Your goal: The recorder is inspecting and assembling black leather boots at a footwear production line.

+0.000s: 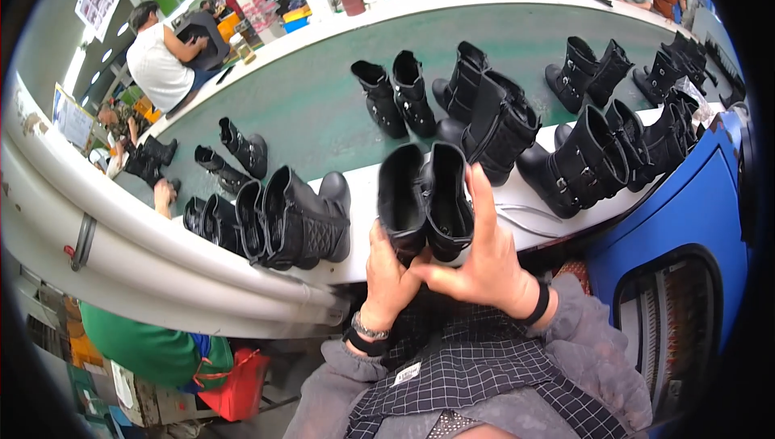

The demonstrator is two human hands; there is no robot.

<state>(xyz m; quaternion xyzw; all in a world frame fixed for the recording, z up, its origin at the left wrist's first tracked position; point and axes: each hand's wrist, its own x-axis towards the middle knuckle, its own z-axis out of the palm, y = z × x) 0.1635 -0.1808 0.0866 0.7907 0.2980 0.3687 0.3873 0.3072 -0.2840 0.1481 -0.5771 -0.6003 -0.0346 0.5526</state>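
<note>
A pair of black boots stands upright and side by side in front of me, their open tops toward me. My left hand [391, 279] is closed against the near left side of the left boot [401, 197]. Along the right side of the right boot [449, 197] lies my right hand [484, 265], its fingers stretched up the shaft and its thumb reaching across below the boots toward my left hand. Some fingertips are hidden behind the boots. Just beyond stands a larger black boot with a side zip [500, 128].
Black boots [303, 217] line the white ledge on my left, and buckled boots [581, 160] stand on my right. More pairs [391, 96] rest on the green belt [307, 76]. A blue machine [678, 221] is at right, a white curved housing [161, 229] at left. Other people work nearby.
</note>
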